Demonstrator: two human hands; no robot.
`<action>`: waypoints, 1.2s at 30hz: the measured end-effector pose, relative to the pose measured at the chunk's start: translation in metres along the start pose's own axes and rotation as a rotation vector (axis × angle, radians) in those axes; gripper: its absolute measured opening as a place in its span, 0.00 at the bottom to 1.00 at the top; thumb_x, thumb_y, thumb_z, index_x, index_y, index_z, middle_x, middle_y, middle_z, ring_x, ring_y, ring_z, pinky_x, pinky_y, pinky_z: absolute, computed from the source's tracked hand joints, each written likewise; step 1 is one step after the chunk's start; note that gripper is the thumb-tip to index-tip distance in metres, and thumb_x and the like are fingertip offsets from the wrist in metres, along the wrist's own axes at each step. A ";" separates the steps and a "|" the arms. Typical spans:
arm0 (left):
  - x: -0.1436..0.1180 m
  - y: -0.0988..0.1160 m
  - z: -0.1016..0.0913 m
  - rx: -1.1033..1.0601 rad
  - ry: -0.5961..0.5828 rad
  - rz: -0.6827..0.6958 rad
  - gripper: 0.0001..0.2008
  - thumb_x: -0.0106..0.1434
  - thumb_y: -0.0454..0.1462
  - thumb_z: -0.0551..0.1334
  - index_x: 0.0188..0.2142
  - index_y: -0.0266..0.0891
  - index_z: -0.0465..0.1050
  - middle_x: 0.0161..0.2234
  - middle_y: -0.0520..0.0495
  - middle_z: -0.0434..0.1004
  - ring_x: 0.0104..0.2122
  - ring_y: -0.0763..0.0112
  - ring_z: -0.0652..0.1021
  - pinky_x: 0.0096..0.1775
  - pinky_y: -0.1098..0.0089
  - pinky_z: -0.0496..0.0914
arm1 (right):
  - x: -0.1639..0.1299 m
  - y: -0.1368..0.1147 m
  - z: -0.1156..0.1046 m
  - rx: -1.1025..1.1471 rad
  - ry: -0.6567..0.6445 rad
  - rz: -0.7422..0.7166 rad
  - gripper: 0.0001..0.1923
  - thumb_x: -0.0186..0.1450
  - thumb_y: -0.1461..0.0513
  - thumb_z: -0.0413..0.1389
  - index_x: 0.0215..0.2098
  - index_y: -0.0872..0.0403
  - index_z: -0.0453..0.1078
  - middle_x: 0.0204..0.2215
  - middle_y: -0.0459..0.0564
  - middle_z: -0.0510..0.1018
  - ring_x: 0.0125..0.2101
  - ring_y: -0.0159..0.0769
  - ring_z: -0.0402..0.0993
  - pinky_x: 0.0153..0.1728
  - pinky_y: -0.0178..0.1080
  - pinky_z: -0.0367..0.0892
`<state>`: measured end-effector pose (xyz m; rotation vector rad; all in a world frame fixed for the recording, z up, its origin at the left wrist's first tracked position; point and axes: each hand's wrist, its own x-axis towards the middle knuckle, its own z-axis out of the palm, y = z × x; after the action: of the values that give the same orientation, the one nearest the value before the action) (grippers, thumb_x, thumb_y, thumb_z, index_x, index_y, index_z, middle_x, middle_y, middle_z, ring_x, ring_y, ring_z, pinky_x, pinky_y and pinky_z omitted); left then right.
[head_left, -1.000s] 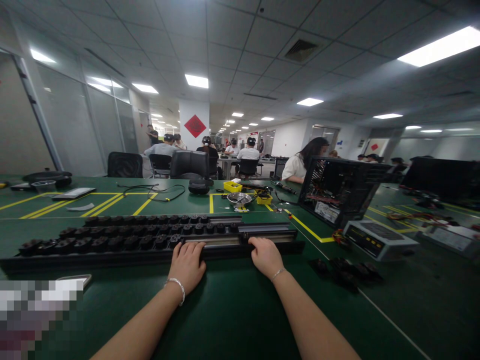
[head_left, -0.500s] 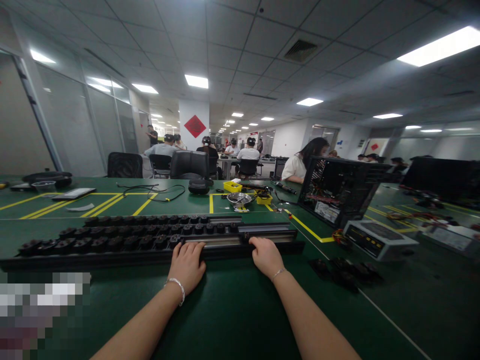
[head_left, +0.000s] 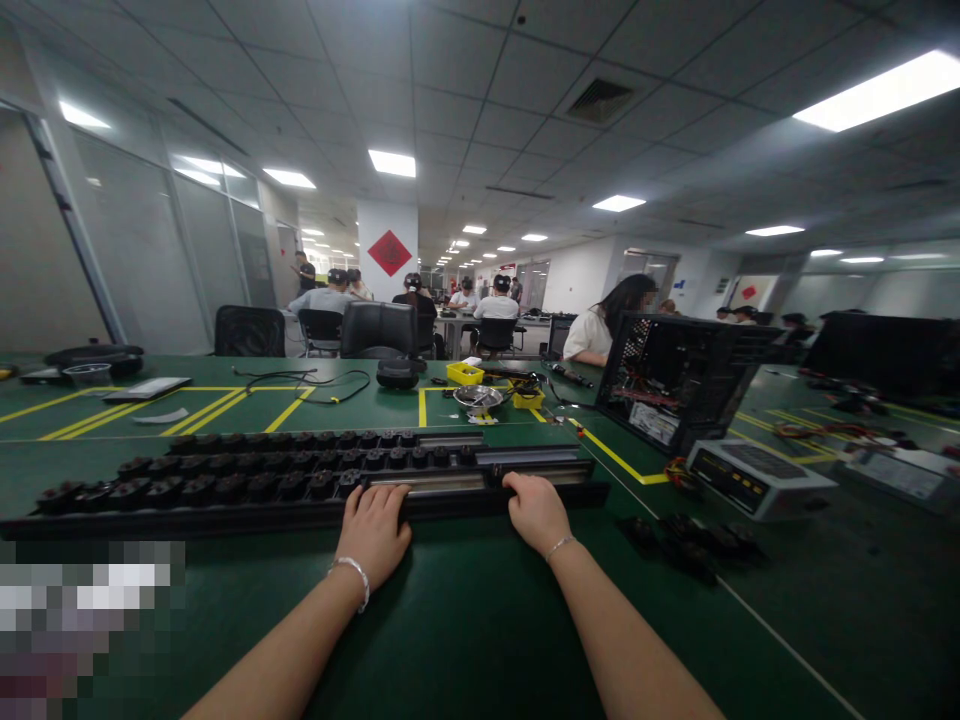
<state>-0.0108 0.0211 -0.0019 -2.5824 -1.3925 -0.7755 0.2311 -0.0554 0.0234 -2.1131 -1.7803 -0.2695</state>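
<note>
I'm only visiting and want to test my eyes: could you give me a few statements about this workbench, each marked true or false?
1. The left hand rests on the front black rail. True.
2. The right hand holds a screwdriver. False: its fingertips are at a small black module on that rail.
3. Loose black modules lie on the green table, to the right of the right hand. True.
4. Both wrists are bare. False: there is a bracelet on the left one and another on the right.
5. The computer case lies flat on the table. False: it stands upright, its side open.
</note>
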 end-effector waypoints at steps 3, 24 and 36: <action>0.000 0.000 0.001 0.004 -0.001 -0.002 0.21 0.54 0.35 0.54 0.49 0.43 0.66 0.46 0.46 0.72 0.50 0.63 0.67 0.57 0.57 0.47 | 0.000 -0.001 0.000 -0.004 0.000 0.004 0.16 0.56 0.69 0.46 0.38 0.51 0.69 0.33 0.46 0.76 0.37 0.34 0.68 0.43 0.35 0.55; -0.001 -0.002 0.003 0.002 0.024 0.018 0.21 0.55 0.35 0.53 0.49 0.42 0.66 0.45 0.46 0.72 0.50 0.62 0.67 0.57 0.56 0.47 | 0.001 0.003 0.002 0.060 0.041 0.002 0.15 0.57 0.70 0.45 0.36 0.52 0.69 0.33 0.47 0.76 0.37 0.33 0.68 0.43 0.34 0.56; 0.000 -0.002 0.003 0.007 0.019 0.005 0.21 0.54 0.35 0.54 0.49 0.42 0.67 0.45 0.46 0.73 0.49 0.62 0.68 0.57 0.56 0.47 | 0.002 0.005 0.006 0.079 0.065 0.009 0.15 0.56 0.70 0.44 0.34 0.53 0.69 0.32 0.47 0.75 0.36 0.33 0.68 0.41 0.33 0.57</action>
<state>-0.0111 0.0228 -0.0046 -2.5651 -1.3809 -0.7918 0.2360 -0.0524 0.0180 -2.0341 -1.7157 -0.2580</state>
